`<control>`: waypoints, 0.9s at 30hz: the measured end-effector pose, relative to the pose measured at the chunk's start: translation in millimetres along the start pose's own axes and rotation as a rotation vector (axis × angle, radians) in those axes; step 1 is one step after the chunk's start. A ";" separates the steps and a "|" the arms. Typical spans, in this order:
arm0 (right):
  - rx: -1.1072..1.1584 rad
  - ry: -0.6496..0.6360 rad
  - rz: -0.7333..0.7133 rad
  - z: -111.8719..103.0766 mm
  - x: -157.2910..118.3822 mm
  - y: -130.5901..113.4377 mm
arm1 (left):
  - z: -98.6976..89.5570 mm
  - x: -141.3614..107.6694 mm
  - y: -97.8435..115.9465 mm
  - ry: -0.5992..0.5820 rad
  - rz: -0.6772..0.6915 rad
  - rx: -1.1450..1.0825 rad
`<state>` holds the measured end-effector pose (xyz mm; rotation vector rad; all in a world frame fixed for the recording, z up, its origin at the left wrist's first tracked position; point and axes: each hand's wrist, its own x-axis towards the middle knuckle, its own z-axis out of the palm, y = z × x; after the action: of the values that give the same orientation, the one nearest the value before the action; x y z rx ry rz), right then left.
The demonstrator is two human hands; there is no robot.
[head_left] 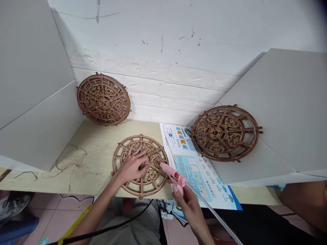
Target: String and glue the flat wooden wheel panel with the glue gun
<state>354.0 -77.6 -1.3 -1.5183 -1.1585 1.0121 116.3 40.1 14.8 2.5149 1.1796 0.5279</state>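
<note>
A round bronze-coloured openwork disc (150, 176) with scroll patterns lies flat near the table's front edge. Thin copper-looking wires run across it. My left hand (134, 165) rests on its middle with the fingers spread, covering part of the centre. In my right hand (187, 200) is a pink glue gun (170, 170), fingers wrapped round its handle. Its tip points left, over the disc's right rim; whether it touches the rim I cannot tell. A long pale glue stick (214, 212) extends from the back of the gun toward the lower right.
Similar discs lean at the back left (103, 98) and on the right (226, 132), against white panels. Printed sheets (189, 163) lie beneath the gun. Loose wire (68, 166) lies on the table's left. A black cable (122, 223) crosses my lap. Another person's limb (304, 200) shows at right.
</note>
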 end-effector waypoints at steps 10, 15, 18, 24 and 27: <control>0.024 -0.144 0.097 11.3 8.8 -13.9 | 2.5 0.9 -3.0 0.006 -0.037 -0.055; 0.057 -0.218 0.176 6.6 16.0 -22.3 | 3.0 1.0 -3.0 0.024 -0.040 -0.073; 0.072 -0.236 0.204 2.2 22.1 -26.8 | 3.8 0.8 -3.2 0.020 -0.045 -0.065; 0.091 -0.236 0.240 -6.2 34.1 -27.2 | 6.1 0.1 -4.1 0.019 -0.052 -0.058; 0.086 -0.233 0.243 -8.8 38.2 -26.0 | 6.7 -0.1 -4.8 0.024 -0.045 -0.052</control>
<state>365.4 -39.1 23.4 -1.5272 -1.0897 1.4154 116.1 42.2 6.8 2.4392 1.2120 0.5707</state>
